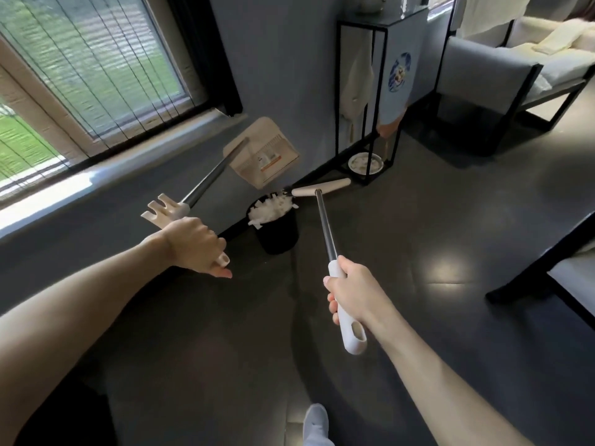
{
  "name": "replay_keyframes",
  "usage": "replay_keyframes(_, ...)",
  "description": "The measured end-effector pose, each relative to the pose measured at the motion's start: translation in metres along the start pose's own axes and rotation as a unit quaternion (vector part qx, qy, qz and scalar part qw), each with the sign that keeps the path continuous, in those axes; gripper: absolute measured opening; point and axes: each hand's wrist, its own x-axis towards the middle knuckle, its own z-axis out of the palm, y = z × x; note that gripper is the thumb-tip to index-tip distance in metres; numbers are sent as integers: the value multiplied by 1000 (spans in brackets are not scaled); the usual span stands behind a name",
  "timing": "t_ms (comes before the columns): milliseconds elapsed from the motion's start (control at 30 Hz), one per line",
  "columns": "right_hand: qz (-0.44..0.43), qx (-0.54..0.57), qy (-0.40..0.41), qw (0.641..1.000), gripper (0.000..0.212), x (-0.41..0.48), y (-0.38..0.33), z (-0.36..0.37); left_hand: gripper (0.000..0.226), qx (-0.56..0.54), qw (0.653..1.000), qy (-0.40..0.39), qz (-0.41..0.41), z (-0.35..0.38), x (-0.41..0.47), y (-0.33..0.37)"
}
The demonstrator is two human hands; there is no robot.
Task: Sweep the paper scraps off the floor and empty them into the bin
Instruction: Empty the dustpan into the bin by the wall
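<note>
My left hand [196, 244] grips the handle of a long-handled beige dustpan [264, 152], which is raised and tipped above a black bin [278, 235] by the wall. White paper scraps [270, 210] fill the bin to its rim. My right hand [349, 292] holds the white grip of a broom [325, 220]. The broom's beige head [322, 189] hovers at the bin's right rim, its bristles touching the scraps.
A grey wall and window sill [96, 185] run along the left. A black metal stand [367, 101] with a bowl [365, 163] at its base is behind the bin. Grey armchairs [502, 78] stand at the right. My socked foot [315, 423] is on the dark floor.
</note>
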Motion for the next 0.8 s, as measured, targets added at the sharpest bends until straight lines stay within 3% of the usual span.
replay_keyframes(133,-4,28,-30,999,54,-14,-12,-3,83,-5,997,25,-68,-40,-27,3)
replay_keyframes(200,-2,35,-35,999,26,-20,-24,-8,91,-75,987,38,-138,-67,-35,2)
replay_keyframes(233,-6,45,-42,998,27,-22,-33,-10,88,-143,970,55,-189,-79,-42,1)
replay_keyframes(300,-44,86,-68,993,54,-20,-56,-16,74,-267,919,118,-266,-101,-56,-6)
replay_keyframes(433,-190,220,-186,938,73,-4,-124,-15,67,-269,852,293,-339,-99,-90,-47)
replay_keyframes(500,-267,167,-154,937,89,16,-151,-6,70,-230,843,331,-355,-81,-109,-71)
replay_keyframes(533,-301,120,-107,940,83,31,-160,2,75,-208,849,336,-352,-69,-118,-81)
replay_keyframes(633,-341,-24,70,937,22,83,-181,31,86,-170,872,311,-338,-21,-137,-104)
replay_keyframes(667,-337,-70,104,933,13,99,-186,41,85,-161,879,298,-336,-3,-140,-111)
replay_keyframes(733,-330,-198,135,913,13,129,-188,67,82,-155,892,272,-326,34,-144,-123)
replay_keyframes(800,-335,-327,152,871,22,149,-186,94,70,-181,889,266,-327,68,-147,-135)
